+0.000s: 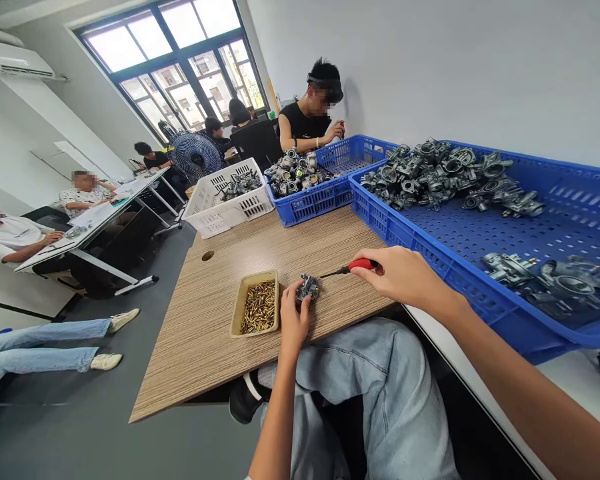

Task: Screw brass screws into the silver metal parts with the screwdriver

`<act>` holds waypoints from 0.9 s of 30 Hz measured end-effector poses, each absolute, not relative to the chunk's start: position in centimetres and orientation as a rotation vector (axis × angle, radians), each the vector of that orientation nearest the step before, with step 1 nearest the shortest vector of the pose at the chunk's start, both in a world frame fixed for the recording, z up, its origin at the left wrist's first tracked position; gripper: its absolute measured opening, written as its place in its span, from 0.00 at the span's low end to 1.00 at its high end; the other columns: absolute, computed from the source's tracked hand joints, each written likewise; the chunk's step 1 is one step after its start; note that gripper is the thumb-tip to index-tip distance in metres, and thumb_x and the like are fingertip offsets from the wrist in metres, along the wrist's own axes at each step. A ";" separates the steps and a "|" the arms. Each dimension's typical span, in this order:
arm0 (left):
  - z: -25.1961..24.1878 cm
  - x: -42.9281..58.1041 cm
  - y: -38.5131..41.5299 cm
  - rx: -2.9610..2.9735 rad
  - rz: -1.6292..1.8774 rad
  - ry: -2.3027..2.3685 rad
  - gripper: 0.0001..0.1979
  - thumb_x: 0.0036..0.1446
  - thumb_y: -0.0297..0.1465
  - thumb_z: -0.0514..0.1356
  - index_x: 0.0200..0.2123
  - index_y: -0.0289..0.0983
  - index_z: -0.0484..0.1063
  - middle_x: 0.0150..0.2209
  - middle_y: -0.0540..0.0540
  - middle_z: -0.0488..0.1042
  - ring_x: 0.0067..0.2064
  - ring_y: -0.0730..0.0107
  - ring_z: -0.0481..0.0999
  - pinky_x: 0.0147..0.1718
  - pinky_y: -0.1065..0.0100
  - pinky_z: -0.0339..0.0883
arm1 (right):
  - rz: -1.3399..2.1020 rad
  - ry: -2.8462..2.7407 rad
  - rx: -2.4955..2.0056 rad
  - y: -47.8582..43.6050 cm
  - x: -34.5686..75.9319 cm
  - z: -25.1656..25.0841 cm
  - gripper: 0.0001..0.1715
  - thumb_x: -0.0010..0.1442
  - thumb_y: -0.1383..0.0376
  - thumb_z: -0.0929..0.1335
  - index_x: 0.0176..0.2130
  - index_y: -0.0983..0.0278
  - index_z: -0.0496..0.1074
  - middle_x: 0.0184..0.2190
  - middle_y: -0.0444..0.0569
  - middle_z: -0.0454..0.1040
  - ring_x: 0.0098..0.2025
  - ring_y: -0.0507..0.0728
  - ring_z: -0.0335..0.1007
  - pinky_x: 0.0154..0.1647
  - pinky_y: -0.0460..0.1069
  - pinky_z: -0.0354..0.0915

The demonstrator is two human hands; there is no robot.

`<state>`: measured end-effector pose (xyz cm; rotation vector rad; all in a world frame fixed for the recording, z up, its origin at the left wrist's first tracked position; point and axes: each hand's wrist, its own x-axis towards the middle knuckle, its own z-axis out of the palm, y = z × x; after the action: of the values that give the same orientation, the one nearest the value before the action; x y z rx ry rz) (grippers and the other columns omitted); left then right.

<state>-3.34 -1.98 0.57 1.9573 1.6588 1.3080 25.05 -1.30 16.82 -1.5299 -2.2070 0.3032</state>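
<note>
Between the fingers of my left hand (294, 312) is a small grey metal carburetor (309, 287), held just above or on the wooden table (200, 333); which of the two I cannot tell. My right hand (400, 272) is closed round the red handle of a screwdriver (355, 266). Its thin dark shaft points left, the tip close to the carburetor's right side. Whether the tip touches it is too small to tell. Left of my left hand stands a tan tub (236, 313) full of small brass-coloured parts (258, 307).
A big blue crate (410, 250) at right holds several carburetors (440, 170). Behind the table are a smaller blue crate (310, 207) with more carburetors and a white basket (215, 223) of dark parts. A co-worker (307, 120) sits beyond; a fan (196, 160) stands farther back.
</note>
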 end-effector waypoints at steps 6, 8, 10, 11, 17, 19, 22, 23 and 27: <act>0.1 -3.3 -1.7 1.880 1.432 1.759 0.23 0.75 0.32 0.49 0.69 0.41 0.67 0.64 0.36 0.72 0.67 0.55 0.70 0.70 0.49 0.62 | 0.313 -2.185 -1.530 -1.2 25.1 16.7 0.13 0.71 0.53 0.68 0.47 0.51 0.82 0.34 0.43 0.82 0.35 0.57 0.76 0.33 0.49 0.56; 0.2 -3.2 -1.8 1.893 1.392 1.771 0.23 0.75 0.35 0.51 0.69 0.43 0.66 0.66 0.37 0.70 0.70 0.53 0.68 0.72 0.47 0.60 | 0.315 -2.187 -1.530 -1.2 25.1 16.7 0.13 0.71 0.53 0.68 0.47 0.51 0.82 0.34 0.43 0.82 0.35 0.57 0.76 0.33 0.49 0.56; 0.3 -3.0 -1.9 1.942 1.313 1.763 0.23 0.74 0.39 0.55 0.69 0.44 0.68 0.68 0.37 0.67 0.72 0.51 0.64 0.73 0.45 0.58 | 0.318 -2.192 -1.528 -1.2 25.0 16.7 0.13 0.71 0.53 0.68 0.47 0.51 0.82 0.34 0.43 0.83 0.35 0.57 0.76 0.33 0.49 0.56; 0.4 -3.0 -1.9 1.966 1.277 1.745 0.23 0.73 0.40 0.57 0.68 0.44 0.68 0.69 0.37 0.66 0.73 0.50 0.63 0.73 0.45 0.57 | 0.320 -2.194 -1.527 -1.2 25.0 16.7 0.13 0.71 0.53 0.68 0.47 0.51 0.82 0.35 0.43 0.83 0.35 0.57 0.76 0.33 0.49 0.56; 0.5 -3.1 -2.2 2.026 1.213 1.612 0.21 0.74 0.38 0.55 0.66 0.44 0.70 0.70 0.37 0.65 0.75 0.51 0.62 0.74 0.45 0.57 | 0.310 -2.171 -1.528 -1.0 25.1 16.5 0.12 0.71 0.53 0.69 0.46 0.51 0.82 0.35 0.43 0.84 0.34 0.56 0.76 0.32 0.49 0.55; 0.4 -3.2 -2.2 2.008 1.236 1.643 0.22 0.75 0.37 0.53 0.68 0.44 0.69 0.74 0.37 0.60 0.77 0.50 0.58 0.75 0.43 0.54 | 0.305 -2.159 -1.532 -1.0 25.2 16.5 0.12 0.70 0.53 0.69 0.46 0.51 0.82 0.36 0.43 0.84 0.34 0.56 0.76 0.31 0.49 0.55; 0.1 -3.1 -2.0 1.956 1.289 1.705 0.24 0.76 0.36 0.50 0.71 0.45 0.66 0.77 0.38 0.55 0.79 0.50 0.53 0.77 0.41 0.48 | 0.319 -2.156 -1.541 -0.9 25.2 16.5 0.12 0.70 0.54 0.69 0.46 0.51 0.82 0.36 0.42 0.84 0.34 0.56 0.76 0.32 0.49 0.55; 0.1 -3.1 -2.0 1.952 1.292 1.716 0.25 0.76 0.36 0.51 0.72 0.45 0.65 0.77 0.39 0.55 0.79 0.50 0.52 0.77 0.41 0.48 | 0.323 -2.157 -1.541 -0.9 25.2 16.4 0.12 0.70 0.54 0.69 0.46 0.51 0.82 0.36 0.42 0.84 0.34 0.56 0.76 0.32 0.49 0.55; 0.3 -2.9 -2.0 2.010 1.242 1.675 0.25 0.75 0.38 0.55 0.72 0.45 0.65 0.75 0.38 0.61 0.77 0.50 0.59 0.76 0.42 0.53 | 0.314 -2.157 -1.542 -0.9 25.2 16.4 0.12 0.70 0.53 0.68 0.46 0.50 0.82 0.36 0.43 0.84 0.34 0.57 0.76 0.32 0.49 0.54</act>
<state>-2.87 -1.97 0.28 2.0098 1.6749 1.2424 25.24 -0.89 16.38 -1.5417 -2.1574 0.3139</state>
